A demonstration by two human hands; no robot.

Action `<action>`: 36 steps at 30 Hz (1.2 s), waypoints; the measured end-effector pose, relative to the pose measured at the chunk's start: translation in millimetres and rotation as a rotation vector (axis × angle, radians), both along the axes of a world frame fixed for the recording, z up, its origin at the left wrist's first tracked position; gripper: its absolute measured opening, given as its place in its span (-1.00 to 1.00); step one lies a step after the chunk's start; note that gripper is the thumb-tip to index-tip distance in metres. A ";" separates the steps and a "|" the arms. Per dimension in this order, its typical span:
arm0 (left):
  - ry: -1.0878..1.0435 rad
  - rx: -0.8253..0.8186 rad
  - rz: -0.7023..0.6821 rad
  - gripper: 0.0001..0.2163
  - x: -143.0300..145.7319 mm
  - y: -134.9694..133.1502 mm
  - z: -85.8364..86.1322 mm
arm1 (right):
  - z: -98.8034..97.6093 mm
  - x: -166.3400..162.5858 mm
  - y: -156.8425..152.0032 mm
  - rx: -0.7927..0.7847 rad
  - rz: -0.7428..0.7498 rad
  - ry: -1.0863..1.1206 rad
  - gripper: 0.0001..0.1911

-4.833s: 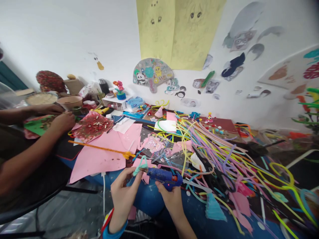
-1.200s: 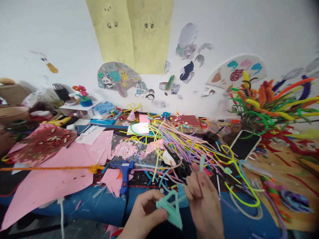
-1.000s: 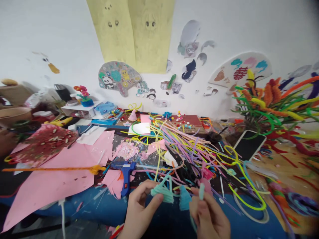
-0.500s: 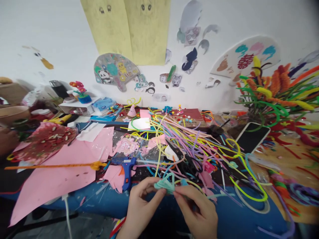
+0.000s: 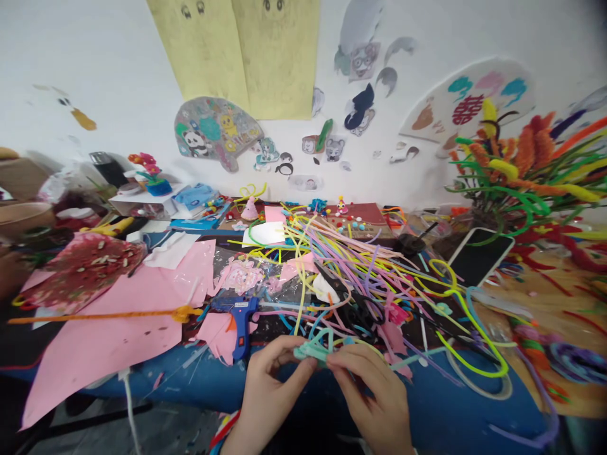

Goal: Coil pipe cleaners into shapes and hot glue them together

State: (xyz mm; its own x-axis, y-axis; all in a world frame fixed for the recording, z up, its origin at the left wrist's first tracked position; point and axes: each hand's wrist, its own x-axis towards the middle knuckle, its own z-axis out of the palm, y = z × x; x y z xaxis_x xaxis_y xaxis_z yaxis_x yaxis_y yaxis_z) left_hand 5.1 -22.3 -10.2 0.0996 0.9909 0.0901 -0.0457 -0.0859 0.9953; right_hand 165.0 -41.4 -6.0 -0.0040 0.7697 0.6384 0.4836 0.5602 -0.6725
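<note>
Between my two hands is a small mint-green pipe cleaner, bent into folded loops. My left hand pinches its left side between thumb and fingers. At the right side, the thumb and fingertips of my right hand are closed on the same piece. Both hands are in front of the table's near edge. Just left of my left hand lies a blue hot glue gun, nozzle toward the left. Black-handled scissors lie partly buried behind my hands.
A heap of yellow, purple and pink pipe cleaners covers the middle of the table. Pink sheets spread at left, with an orange pipe-cleaner stick across them. A phone and a pipe-cleaner bouquet are at right. Part of another person's hand shows at far left.
My right hand has shifted slightly left, closer to my left hand, and the green loops look pressed lower and flatter. The view has tilted slightly.
</note>
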 end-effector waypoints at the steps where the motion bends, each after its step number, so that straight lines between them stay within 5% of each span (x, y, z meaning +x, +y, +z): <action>1: -0.001 0.005 0.000 -0.91 -0.1 0.4 0.2 | -0.8 0.5 0.2 0.006 -0.006 -0.015 -0.82; 13: 0.098 0.095 -0.003 -0.92 -1.4 -1.0 5.1 | 3.8 0.3 -2.1 0.022 -0.075 -0.069 -0.94; 21: 0.195 0.174 0.044 -0.90 -4.7 -1.7 -1.6 | 3.1 -0.4 -0.4 -0.143 -0.113 0.053 -0.93; 27: 0.173 0.162 0.018 -0.89 -4.4 -1.7 -2.1 | 2.7 1.9 -0.3 -0.167 -0.021 -0.049 -0.93; 32: 0.121 0.131 0.057 -0.73 -2.6 -8.5 -5.4 | 2.3 1.5 -0.1 -0.143 -0.051 -0.046 -0.87; 36: 0.202 0.313 0.147 -0.67 -3.3 -11.1 -10.2 | 2.0 1.5 -0.2 -0.145 -0.045 -0.039 -0.87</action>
State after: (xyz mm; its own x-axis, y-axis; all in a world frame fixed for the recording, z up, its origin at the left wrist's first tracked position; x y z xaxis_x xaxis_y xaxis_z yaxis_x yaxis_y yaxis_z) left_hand 1.8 -33.4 -20.4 0.0055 0.9238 0.3827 0.1831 -0.3772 0.9079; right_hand 166.5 -41.6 -4.0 0.0098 0.8539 0.5204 0.5333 0.4358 -0.7250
